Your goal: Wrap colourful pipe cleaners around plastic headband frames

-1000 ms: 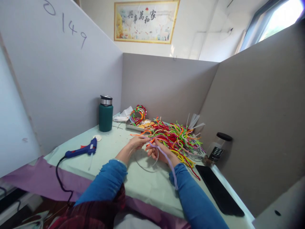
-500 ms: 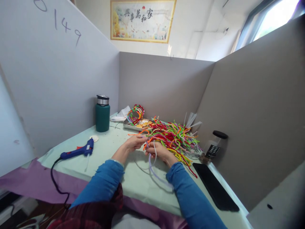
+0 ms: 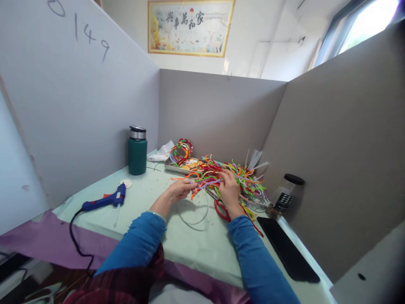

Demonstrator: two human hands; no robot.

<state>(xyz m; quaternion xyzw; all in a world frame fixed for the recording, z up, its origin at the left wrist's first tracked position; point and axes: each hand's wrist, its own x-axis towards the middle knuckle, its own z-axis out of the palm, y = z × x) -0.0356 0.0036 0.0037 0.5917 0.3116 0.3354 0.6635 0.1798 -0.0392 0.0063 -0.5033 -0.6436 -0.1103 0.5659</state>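
Note:
My left hand [image 3: 179, 190] is closed, its thumb and fingers pinching a light purple pipe cleaner [image 3: 209, 184]. A thin grey wire hoop [image 3: 207, 210] hangs below the same hand; its upper part is hidden at the fingers. To the right, my right hand [image 3: 230, 190] pinches the purple pipe cleaner farther along, so it runs nearly straight between both hands. Red-handled scissors [image 3: 221, 210] lie partly under my right wrist. Just behind the hands spreads a pile of colourful pipe cleaners [image 3: 253, 185].
A metal tray [image 3: 177, 169] with wooden pieces and wrapped hoops [image 3: 181, 152] stands at the back. On the left are a blue glue gun [image 3: 106, 202] and a green bottle [image 3: 137, 156]. A black phone-like slab [image 3: 286, 249] and a clear jar [image 3: 286, 194] sit at right.
My right hand has moved right and away from my left hand, drawing the purple pipe cleaner out from a hanging loop into a line. The scissors have come into view.

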